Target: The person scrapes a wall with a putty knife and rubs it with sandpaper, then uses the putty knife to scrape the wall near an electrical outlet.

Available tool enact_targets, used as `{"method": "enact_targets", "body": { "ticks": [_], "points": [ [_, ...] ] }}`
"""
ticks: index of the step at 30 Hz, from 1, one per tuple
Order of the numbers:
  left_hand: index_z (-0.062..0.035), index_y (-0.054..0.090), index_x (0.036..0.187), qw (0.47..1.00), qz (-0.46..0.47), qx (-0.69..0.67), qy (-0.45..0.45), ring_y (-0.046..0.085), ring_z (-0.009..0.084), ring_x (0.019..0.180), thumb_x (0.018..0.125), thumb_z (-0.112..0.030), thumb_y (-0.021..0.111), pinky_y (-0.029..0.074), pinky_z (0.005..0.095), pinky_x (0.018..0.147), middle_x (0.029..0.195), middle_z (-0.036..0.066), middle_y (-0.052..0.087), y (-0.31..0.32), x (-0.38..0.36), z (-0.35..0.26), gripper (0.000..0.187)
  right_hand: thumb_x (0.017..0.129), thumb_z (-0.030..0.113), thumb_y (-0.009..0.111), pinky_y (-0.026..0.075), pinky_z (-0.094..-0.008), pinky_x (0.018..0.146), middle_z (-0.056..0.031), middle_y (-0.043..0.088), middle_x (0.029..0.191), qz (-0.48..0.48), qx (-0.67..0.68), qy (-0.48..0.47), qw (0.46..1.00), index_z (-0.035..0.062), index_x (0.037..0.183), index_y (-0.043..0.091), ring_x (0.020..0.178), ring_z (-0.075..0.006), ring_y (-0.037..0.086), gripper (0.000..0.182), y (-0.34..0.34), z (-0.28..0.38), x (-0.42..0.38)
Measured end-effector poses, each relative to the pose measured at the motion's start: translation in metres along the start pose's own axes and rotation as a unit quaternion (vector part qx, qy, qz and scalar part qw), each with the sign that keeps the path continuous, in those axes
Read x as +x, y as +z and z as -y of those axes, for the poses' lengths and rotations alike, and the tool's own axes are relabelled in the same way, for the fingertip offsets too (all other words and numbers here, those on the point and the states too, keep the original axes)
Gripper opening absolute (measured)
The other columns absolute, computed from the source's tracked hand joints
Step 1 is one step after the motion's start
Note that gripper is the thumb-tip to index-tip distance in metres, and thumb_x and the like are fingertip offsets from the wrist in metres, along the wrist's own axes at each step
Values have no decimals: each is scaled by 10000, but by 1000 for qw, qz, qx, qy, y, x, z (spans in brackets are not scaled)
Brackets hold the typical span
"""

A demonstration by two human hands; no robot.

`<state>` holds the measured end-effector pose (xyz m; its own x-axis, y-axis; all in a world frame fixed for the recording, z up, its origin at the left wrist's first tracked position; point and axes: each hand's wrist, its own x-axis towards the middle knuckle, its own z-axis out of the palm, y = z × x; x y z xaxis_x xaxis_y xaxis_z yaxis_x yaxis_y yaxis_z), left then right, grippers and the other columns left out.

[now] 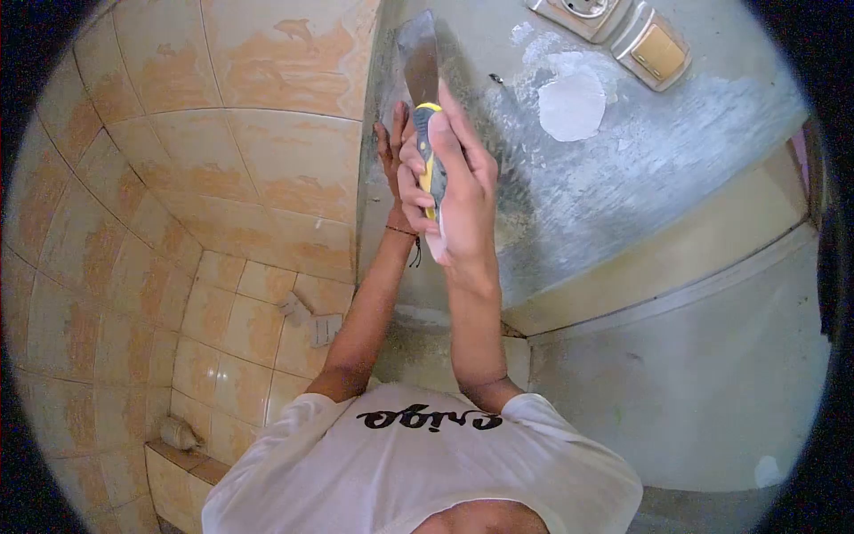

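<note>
My right hand [458, 191] is wrapped round the yellow and black handle of a putty knife [422, 58]. Its metal blade points up and away from me, overlapping the grey wall near the tiled edge. Behind the right hand, my left hand [396, 173] reaches to the wall with fingers stretched out and a thin dark cord on the wrist; part of it is hidden. To the right of the blade, a round white patch [571, 107] marks the scuffed grey wall [614, 187].
A wall socket [583, 11] and a light switch [654, 49] sit at the upper right. Patterned tiles [285, 62] cover the left wall. Small pale pieces [326, 329] lie low on the tiles, and a pale rounded object [181, 433] rests on a ledge at lower left.
</note>
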<state>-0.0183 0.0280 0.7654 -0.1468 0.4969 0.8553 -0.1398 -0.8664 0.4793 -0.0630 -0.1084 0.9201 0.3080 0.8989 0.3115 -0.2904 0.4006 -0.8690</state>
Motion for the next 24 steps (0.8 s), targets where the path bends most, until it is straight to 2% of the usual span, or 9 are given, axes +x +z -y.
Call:
{"method": "enact_targets", "body": {
  "ticks": [9, 11, 14, 17, 18, 19, 21, 22, 24],
  "points": [
    [-137, 525, 1266, 973, -47, 200, 105, 374, 294, 1440, 999, -264, 527, 213, 574, 1186, 1515, 88, 442, 1, 9, -4, 295, 1055, 268, 487, 211, -165, 336, -18, 434, 753, -2, 9, 9, 1000, 191, 1537, 367, 466, -59, 361, 503, 2, 3, 3],
    [-127, 515, 1284, 970, -20, 205, 127, 379, 301, 1436, 998, -263, 526, 222, 580, 1181, 1509, 96, 447, -10, 17, -17, 317, 1054, 271, 488, 208, -165, 333, -17, 436, 755, 4, 30, 6, 1000, 189, 1530, 382, 463, -55, 358, 495, -1, 7, -6],
    [-127, 509, 1334, 972, 68, 218, -47, 367, 292, 1443, 992, -272, 516, 227, 567, 1185, 1519, 85, 434, -18, 38, -47, 371, 1051, 275, 490, 204, -165, 326, -21, 444, 764, 1, 21, 9, 1000, 180, 1520, 391, 456, -50, 344, 489, -2, 9, -8],
    [-127, 503, 1384, 934, 171, 219, -226, 355, 284, 1449, 986, -280, 507, 232, 554, 1188, 1529, 74, 420, -24, 43, -76, 426, 1053, 257, 480, 204, -162, 323, -19, 431, 749, 6, 41, 34, 999, 193, 1523, 385, 460, -53, 349, 484, 1, 0, 7],
    [-127, 501, 1400, 912, 203, 219, -281, 351, 281, 1451, 984, -283, 503, 233, 550, 1189, 1532, 70, 416, -24, 45, -79, 444, 1063, 304, 447, 215, -167, 320, -11, 440, 743, 15, 33, 28, 999, 111, 1492, 410, 472, -49, 363, 473, 2, 3, 3],
    [-127, 501, 1400, 913, 204, 219, -278, 351, 281, 1451, 984, -283, 503, 233, 550, 1189, 1532, 70, 416, -20, 40, -66, 444, 1063, 304, 447, 215, -167, 320, -11, 440, 743, 14, 35, 25, 999, 111, 1492, 410, 472, -49, 363, 473, -2, 2, 0],
    [-132, 485, 1414, 943, 56, 328, 4, 343, 284, 1450, 967, -259, 526, 233, 552, 1189, 1541, 60, 404, -3, 18, -12, 467, 1066, 366, 421, 230, -174, 324, 8, 439, 716, 3, 96, 46, 994, 10, 1429, 445, 483, -40, 374, 509, -13, -3, -7],
    [-134, 478, 1421, 917, -22, 371, 145, 340, 286, 1450, 958, -246, 537, 233, 554, 1188, 1546, 55, 398, -2, 20, -10, 480, 1067, 406, 394, 265, -181, 336, 13, 451, 687, 6, 107, 8, 994, -45, 1357, 478, 482, -39, 392, 543, -11, 2, -10],
    [-130, 463, 1439, 931, -4, 343, 127, 335, 287, 1452, 943, -240, 553, 216, 556, 1188, 1547, 60, 400, -5, 15, -12, 516, 1065, 391, 409, 281, -182, 345, 4, 462, 687, 3, 31, 1, 1000, -36, 1357, 479, 486, -44, 411, 522, -22, 5, -9]
  ]
}}
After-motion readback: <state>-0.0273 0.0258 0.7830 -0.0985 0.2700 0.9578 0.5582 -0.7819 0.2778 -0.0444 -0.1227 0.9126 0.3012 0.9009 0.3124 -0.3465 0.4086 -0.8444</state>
